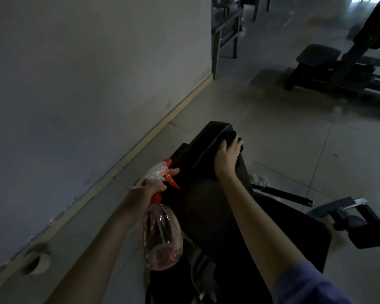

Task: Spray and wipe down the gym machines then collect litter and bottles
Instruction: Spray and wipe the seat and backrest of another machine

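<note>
**Fingers round the sprayer neck, palm down on the cloth**

Fingers of your left hand [153, 184] curl round the neck of the spray bottle [161, 235], just under its white head. Your forefinger reaches forward beside the orange trigger [170, 179]. The bottle hangs tilted from that grip, nozzle pointing away from you, above the near left edge of the black padded bench [206, 205].

Your right hand [227, 159] lies palm down on the dark cloth [234, 136]. Its fingers are spread and only lightly bent, and they press the cloth against the far right corner of the pad. The fingertips sink into the bunched fabric, so you cannot tell whether they hook over the pad's edge. The cloth sits wholly under and just ahead of those fingers, well apart from the bottle.

Counted, you have one spray bottle, one cloth and two hands at work. Two machines are in view: the bench under your arms and a second machine [329, 69] well off across the tiled floor [294, 132] at upper right. One crumpled white scrap [260, 179] lies on the floor just beside the bench, near a black bar [283, 195].

The bottle is the only container. Its clear, pink-tinted body is mostly empty, with a shallow pinkish pool [162, 258] at the bottom.

A roll of tape [36, 260] rests by the skirting at the foot of the wall [86, 73].
</note>
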Demonstrator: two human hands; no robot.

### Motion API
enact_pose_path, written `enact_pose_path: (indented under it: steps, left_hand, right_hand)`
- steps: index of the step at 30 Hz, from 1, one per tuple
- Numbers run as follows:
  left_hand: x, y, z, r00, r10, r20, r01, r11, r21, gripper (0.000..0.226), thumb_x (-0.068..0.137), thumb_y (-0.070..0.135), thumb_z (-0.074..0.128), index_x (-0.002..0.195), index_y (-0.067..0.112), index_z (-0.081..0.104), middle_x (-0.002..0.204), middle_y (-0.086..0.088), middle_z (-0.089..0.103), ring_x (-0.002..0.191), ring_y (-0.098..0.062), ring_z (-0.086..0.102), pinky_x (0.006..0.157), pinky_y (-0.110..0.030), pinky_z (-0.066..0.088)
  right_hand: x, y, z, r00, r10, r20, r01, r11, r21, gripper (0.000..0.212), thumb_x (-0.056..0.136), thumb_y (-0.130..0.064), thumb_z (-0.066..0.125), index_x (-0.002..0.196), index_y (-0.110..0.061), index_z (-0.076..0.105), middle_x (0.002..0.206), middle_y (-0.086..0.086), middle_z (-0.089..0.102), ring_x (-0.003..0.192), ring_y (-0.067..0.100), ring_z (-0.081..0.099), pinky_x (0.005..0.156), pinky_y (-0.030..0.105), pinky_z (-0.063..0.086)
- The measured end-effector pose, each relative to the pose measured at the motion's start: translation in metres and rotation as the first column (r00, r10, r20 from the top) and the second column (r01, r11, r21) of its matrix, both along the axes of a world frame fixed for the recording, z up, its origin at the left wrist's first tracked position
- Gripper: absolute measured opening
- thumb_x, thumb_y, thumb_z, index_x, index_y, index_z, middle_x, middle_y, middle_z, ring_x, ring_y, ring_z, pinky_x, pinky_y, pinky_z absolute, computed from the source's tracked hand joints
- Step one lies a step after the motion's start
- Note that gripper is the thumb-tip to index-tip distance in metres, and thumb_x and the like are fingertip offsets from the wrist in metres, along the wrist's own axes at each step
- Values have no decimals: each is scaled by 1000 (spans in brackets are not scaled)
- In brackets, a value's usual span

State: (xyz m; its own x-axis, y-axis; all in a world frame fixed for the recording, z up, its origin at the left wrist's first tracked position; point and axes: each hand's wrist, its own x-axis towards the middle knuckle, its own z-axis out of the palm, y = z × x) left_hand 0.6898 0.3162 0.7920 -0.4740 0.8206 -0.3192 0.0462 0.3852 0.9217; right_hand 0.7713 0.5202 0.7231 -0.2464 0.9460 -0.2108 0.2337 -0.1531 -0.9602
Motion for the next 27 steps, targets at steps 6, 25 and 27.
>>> enact_pose_path:
  steps: [6, 25, 27]
  left_hand:
    - [-4, -1, -9, 999, -14, 40, 12, 999, 33, 45, 74, 28, 50, 115, 36, 68, 128, 9, 62, 121, -20, 55, 101, -43, 46]
    - [0, 2, -17, 995, 41, 90, -52, 991, 124, 45, 70, 19, 51, 112, 20, 70, 125, 7, 65, 125, -9, 53, 115, -46, 30]
    - [-1, 2, -19, 995, 41, 92, -52, 991, 125, 46, 70, 22, 54, 112, 20, 71, 126, 7, 65, 125, -10, 53, 115, -47, 30]
  right_hand:
    - [-1, -25, -4, 995, 95, -33, -86, 977, 197, 57, 101, -32, 35, 151, -30, 7, 158, -3, -11, 145, 18, -10, 118, 50, 7]
    - [-17, 43, 25, 989, 3, 151, -29, 985, 172, 47, 102, -39, 24, 147, -28, 30, 159, 4, 11, 146, 24, 3, 117, 45, 5]
    - [-16, 32, 21, 998, -43, 52, 35, 988, 148, 47, 103, -36, 25, 149, -28, 24, 159, 5, 7, 146, 23, 2, 118, 45, 6]
